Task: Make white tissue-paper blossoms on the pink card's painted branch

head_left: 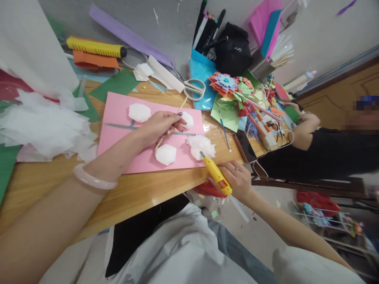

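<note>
My left hand is over the pink sheet, its fingers closed on a thin wooden stick that slants across it. The stick's lower end is beside a white paper pad. My right hand grips a yellow glue gun, its nozzle at a ruffled white paper flower on the sheet's near right corner. Another white pad lies at the upper left, and a further white pad is partly hidden by my left fingers. Grey painted lines cross the sheet.
White tissue paper is heaped at left. Scissors, a yellow cutter and green paper lie behind. A paintbrush, phone and paper flowers are at right. Another person's arm reaches in there.
</note>
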Demonstrator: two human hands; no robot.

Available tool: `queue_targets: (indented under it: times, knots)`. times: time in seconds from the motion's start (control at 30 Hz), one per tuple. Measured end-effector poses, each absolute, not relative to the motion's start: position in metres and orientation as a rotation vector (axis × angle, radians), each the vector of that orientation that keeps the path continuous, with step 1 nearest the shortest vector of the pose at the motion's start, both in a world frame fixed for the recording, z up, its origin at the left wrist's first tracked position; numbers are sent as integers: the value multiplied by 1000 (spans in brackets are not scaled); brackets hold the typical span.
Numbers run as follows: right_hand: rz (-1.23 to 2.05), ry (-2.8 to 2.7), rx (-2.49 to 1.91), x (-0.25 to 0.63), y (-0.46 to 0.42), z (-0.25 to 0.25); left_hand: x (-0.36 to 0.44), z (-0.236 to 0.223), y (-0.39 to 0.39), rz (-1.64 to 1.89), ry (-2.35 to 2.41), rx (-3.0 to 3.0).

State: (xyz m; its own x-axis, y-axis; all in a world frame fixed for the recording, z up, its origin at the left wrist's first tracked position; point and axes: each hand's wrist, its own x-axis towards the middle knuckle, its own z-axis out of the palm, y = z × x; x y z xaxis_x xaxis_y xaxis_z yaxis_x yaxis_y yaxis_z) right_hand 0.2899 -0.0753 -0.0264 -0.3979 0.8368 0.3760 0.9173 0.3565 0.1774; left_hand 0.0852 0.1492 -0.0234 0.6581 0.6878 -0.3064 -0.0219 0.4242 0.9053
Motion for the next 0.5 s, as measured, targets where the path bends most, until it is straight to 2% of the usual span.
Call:
queue_targets:
  times: [0.3, 0.5]
  knots:
    - [-474, -2452, -1597, 292, -86, -32, 85, -24, 150, 501, 737, 1070]
    - [-110, -2272, -1671, 291, -79, -28, 85, -25, 149, 507, 746, 1080]
